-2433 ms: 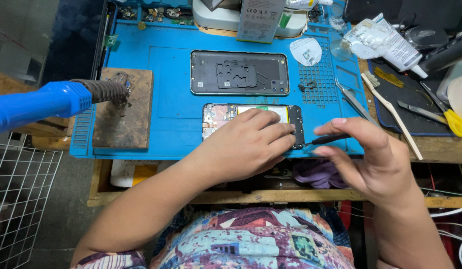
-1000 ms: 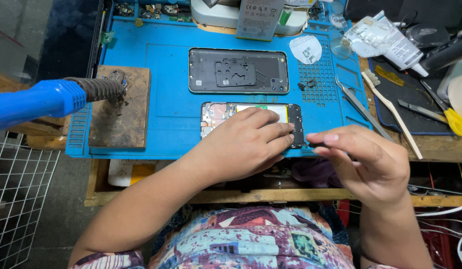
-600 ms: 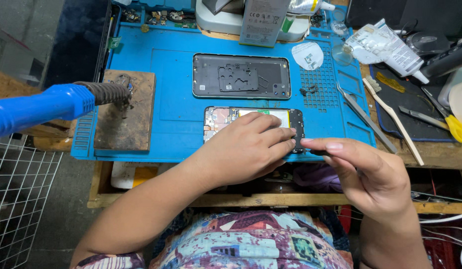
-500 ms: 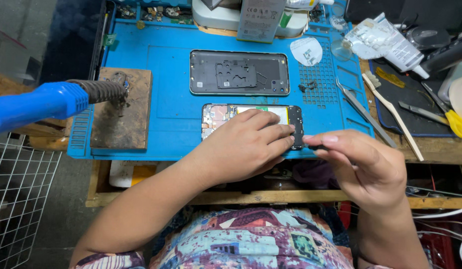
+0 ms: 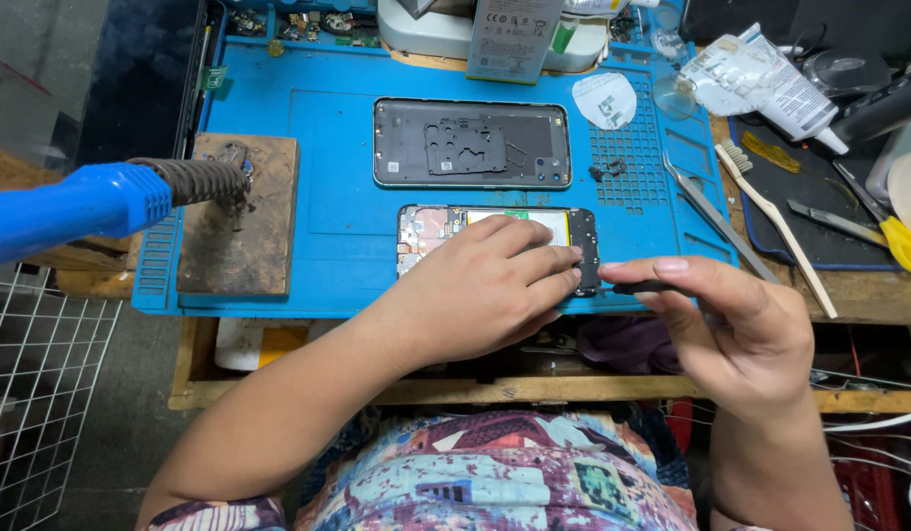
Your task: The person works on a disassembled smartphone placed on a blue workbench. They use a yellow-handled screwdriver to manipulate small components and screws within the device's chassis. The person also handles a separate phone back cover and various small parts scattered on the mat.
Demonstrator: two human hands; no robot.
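the opened phone (image 5: 495,236) lies flat near the front edge of the blue mat (image 5: 327,128), most of it under the left hand (image 5: 485,290), which presses down on it with fingers spread and flat, closed on nothing. its back is off: a bare circuit board shows at the end left of that hand, a pale battery with a green tab above the fingers, and a dark lower section at the fingertips. compared with a couple of seconds ago, the right hand (image 5: 740,334) has drawn in closer, and the thin dark tool (image 5: 640,288) it pinches between thumb and forefinger now has its tip right at the phone's right end, where before it sat a little off; the left hand has hardly moved, so the phone looks pinned steady while the tool works that edge. beyond the left hand lies the separate dark back frame (image 5: 472,143); right of the right hand, tweezers (image 5: 706,211) and a brush (image 5: 775,226); far left, a blue hot-air handle (image 5: 82,206) over a scorched wooden block (image 5: 237,216).
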